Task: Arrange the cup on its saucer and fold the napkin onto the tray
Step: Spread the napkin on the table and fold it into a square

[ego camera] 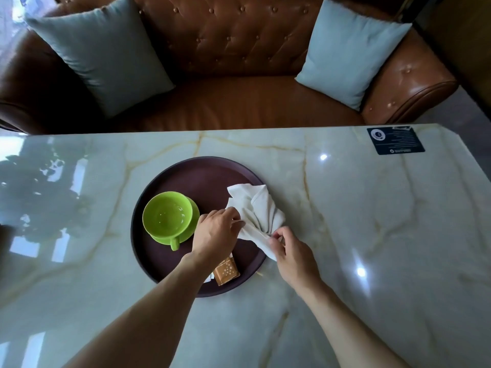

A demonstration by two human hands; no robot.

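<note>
A green cup (166, 215) stands upright on its green saucer (191, 226) in the left half of a round dark brown tray (202, 173); the cup's handle points toward me. A crumpled white napkin (259, 211) lies over the tray's right rim, partly on the table. My left hand (216, 231) pinches the napkin's left edge over the tray. My right hand (291, 252) pinches its near corner at the tray's right edge.
An orange packet (226, 270) lies on the tray's near side, partly under my left forearm. The marble table (372, 221) carries a dark card (395, 140) at its far right corner. A brown leather sofa (239, 75) with two pale blue cushions stands behind the table.
</note>
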